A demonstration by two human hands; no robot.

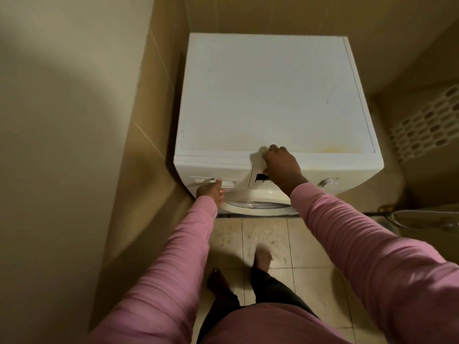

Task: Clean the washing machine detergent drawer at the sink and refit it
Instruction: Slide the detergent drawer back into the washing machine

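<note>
A white front-loading washing machine stands in a tiled corner. Its detergent drawer sits at the left of the front panel, flush with the panel. My left hand is at the drawer's front, fingers curled around the handle recess. My right hand rests on the machine's front top edge above the dark display, fingers curled over the rim. Both arms wear pink sleeves.
A program knob is at the panel's right. The round door sits below. A white perforated basket stands right of the machine. A metal hose lies at right. Tiled wall close on the left; my bare feet on wet floor tiles.
</note>
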